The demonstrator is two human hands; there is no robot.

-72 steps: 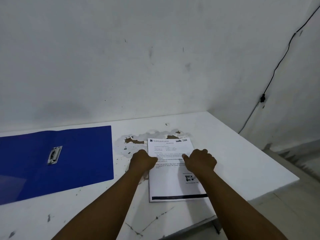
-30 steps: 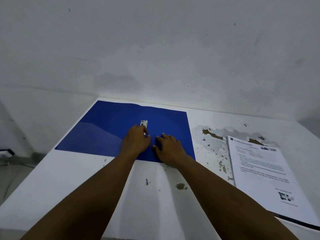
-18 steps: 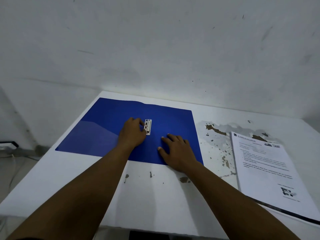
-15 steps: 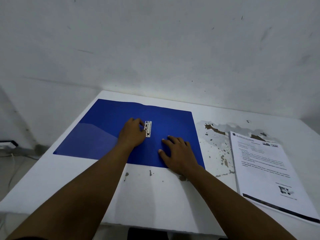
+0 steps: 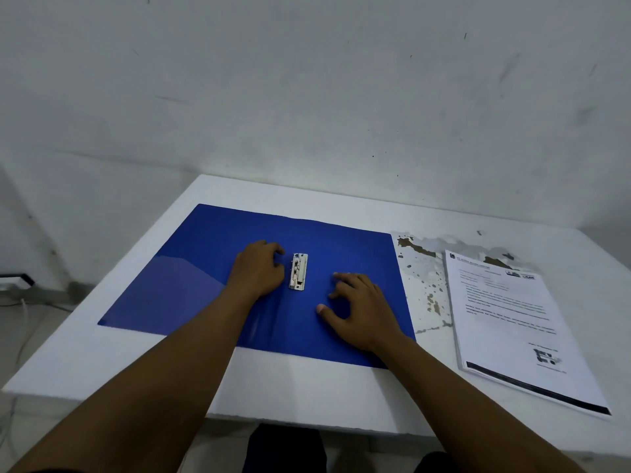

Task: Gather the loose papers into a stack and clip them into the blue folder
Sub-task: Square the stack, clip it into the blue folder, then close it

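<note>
The blue folder [image 5: 191, 268] lies open and flat on the white table [image 5: 102, 363], left of centre. Its metal clip [image 5: 298, 271] sits near the fold, lying flat. My left hand [image 5: 257, 269] rests on the folder just left of the clip, fingers curled, not touching it as far as I can tell. My right hand [image 5: 358, 308] presses on the folder's right half with fingers spread and bent. A stack of printed white papers [image 5: 512, 322] lies on the table to the right of the folder, apart from it.
Chipped paint patches [image 5: 423, 278] mark the table between folder and papers. A grey wall [image 5: 307, 97] stands right behind the table. The table's front edge is close to my body, and a cable lies on the floor at the left.
Both hands left the paper stack and went to the folder. In the last second the folder slid a little toward me and the clip became uncovered; my right hand's fingers curled.
</note>
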